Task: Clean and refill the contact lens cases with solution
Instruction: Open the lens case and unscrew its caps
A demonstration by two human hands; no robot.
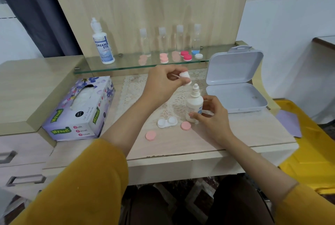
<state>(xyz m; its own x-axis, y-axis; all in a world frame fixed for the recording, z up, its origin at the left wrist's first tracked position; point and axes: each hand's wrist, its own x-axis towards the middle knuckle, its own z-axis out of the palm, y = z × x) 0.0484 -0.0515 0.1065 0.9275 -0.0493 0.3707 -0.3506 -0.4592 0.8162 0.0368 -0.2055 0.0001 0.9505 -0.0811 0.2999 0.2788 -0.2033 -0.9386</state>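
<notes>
White double-well plastic contact lens case (pixel 167 122) lying open near the front edge of the pale wooden desk top (pixel 244 132), just left of the bottle; both wells facing up, apparently so that solution can drop straight in; two round pink screw lids (pixel 150 135) set apart on the desk, one toward the front edge, the other (pixel 186 125) just beside the bottle base, probably to keep the wells free.

Small white plastic solution bottle (pixel 194 106) standing upright on the lace mat (pixel 137 87), nozzle bare; right hand (pixel 211 114) curled around its lower body, thumb and fingers closed on it, seemingly to keep it steady; left hand (pixel 164 81) raised above the mat, fingertips pinching the small white cap (pixel 185 78), held off the nozzle and clear of the desk, likely to keep it clean.

Judged from this: cap removed, filling not yet begun; no liquid visible in the wells, though too small to tell for sure.

Purple flowered tissue box (pixel 79 108) at the left edge of the desk, within reach for wiping; open grey plastic storage box (pixel 235 87) at the right edge; on the glass shelf (pixel 126 63) behind, a large white solution bottle (pixel 102 43), four clear empty bottles (pixel 145 41) and further coloured cases (pixel 186 55), perhaps waiting for their turn.
</notes>
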